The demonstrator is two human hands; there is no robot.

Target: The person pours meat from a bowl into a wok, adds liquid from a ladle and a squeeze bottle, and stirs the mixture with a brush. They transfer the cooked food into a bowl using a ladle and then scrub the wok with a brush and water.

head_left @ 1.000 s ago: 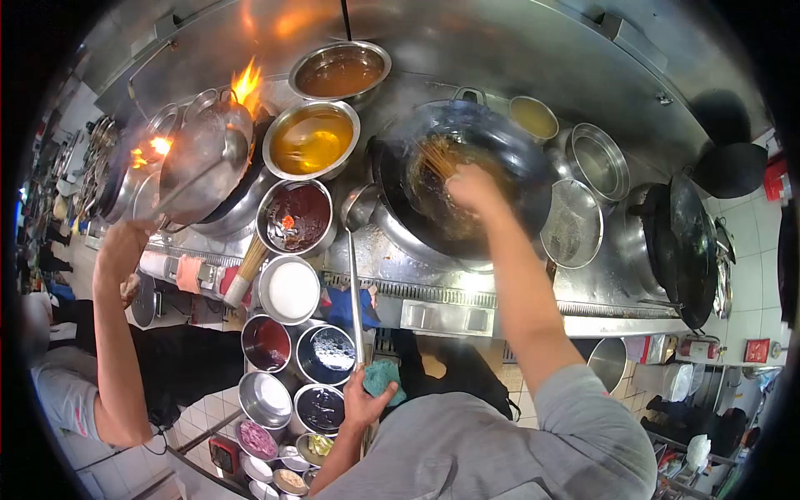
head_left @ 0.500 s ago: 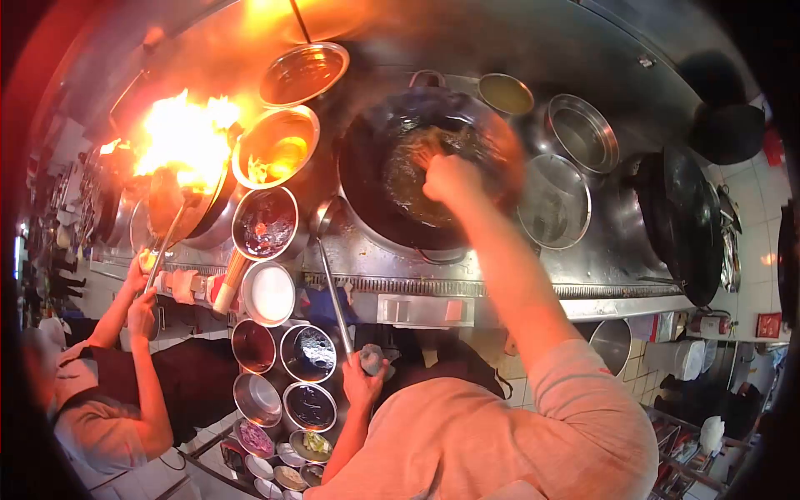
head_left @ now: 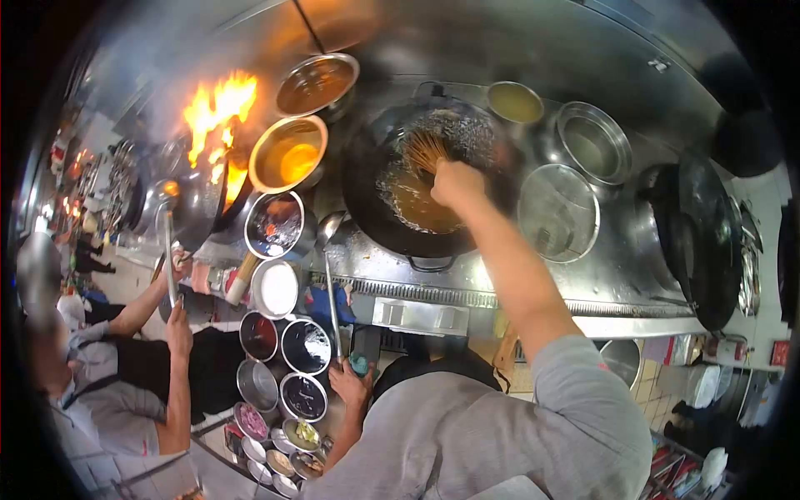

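Observation:
My right hand [head_left: 457, 184] is closed around a bamboo wok brush [head_left: 426, 150], its bristles spread in the bubbling, brownish liquid of the large black wok [head_left: 367, 196]. Low on the left, my left hand [head_left: 350, 385] grips the handle end of a long metal ladle [head_left: 331, 283]. A bunched teal cloth [head_left: 358, 363] shows at that hand's fingers. The ladle's bowl lies on the steel stove top, just left of the wok.
At left, a co-worker [head_left: 125, 383] holds a ladle beside a flaming wok [head_left: 187, 196]. Metal sauce pots [head_left: 275, 223] stand between us. On the right are a round strainer [head_left: 558, 212], a steel pot [head_left: 594, 142] and a tilted black wok [head_left: 700, 242].
The flames at left have shrunk, and the co-worker's ladle has lifted and turned more upright. My brush has shifted slightly within the wok, its bristles now fanned toward the upper left.

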